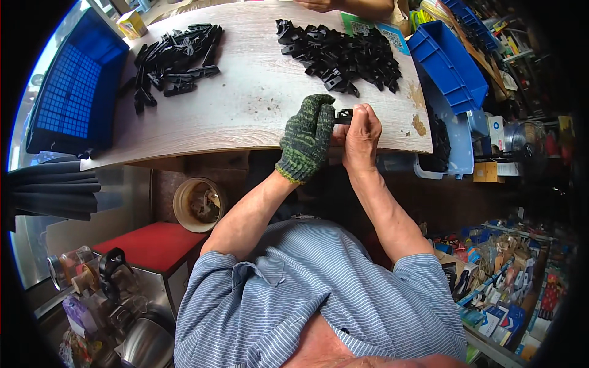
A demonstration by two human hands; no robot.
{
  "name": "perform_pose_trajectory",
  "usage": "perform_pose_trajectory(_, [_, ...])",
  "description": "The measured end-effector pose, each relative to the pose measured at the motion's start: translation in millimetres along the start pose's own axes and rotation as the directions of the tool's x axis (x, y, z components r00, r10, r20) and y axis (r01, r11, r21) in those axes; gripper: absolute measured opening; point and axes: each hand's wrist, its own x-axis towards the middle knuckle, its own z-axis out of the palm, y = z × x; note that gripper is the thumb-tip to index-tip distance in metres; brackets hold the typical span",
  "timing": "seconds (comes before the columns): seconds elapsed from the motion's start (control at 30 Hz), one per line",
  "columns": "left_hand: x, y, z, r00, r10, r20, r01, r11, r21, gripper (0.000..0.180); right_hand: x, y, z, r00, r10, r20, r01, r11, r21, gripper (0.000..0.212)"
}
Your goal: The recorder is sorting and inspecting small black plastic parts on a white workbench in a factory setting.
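My left hand [307, 135], in a green and black knit glove, is closed around one end of a small black plastic part [345, 115]. The bare right hand [363, 138] grips the other end, its thumb pressed on top. Both hands are side by side over the table's near edge, and the part's ends are hidden by the fingers. Just beyond them lies a large heap of short black plastic pieces [340, 55]. Farther left is a second heap of longer, slimmer black plastic pieces [178, 58].
The pale wooden table [239, 98] holds a blue mesh crate [67, 92] at left. Blue bins [451, 67] and a light-blue tub [460, 150] stand right. Another person's forearm [362, 6] rests at the far edge. Below are a bucket [178, 205] and a red-topped cabinet [144, 242].
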Motion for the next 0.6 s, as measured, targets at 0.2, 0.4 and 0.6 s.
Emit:
perform_pose_trajectory(0.2, [-7.9,7.8,24.7,0.999,-0.016,-0.051,0.024,0.987,0.161,0.028,11.7,16.0,-16.3,0.971,-0.228,0.075,0.239,0.948,-0.21,0.026])
perform_pose_trajectory(0.4, [-8.0,0.5,13.5,0.995,0.068,-0.071,-0.06,0.991,0.116,0.026,-3.1,-4.7,1.3,0.999,0.021,-0.044,-0.023,0.999,-0.041,0.027])
perform_pose_trajectory(0.6, [-2.6,7.7,-11.0,0.993,-0.095,-0.069,0.097,0.995,0.022,0.022,-3.7,-3.5,5.5,0.999,0.031,-0.032,-0.031,0.999,-0.008,0.027])
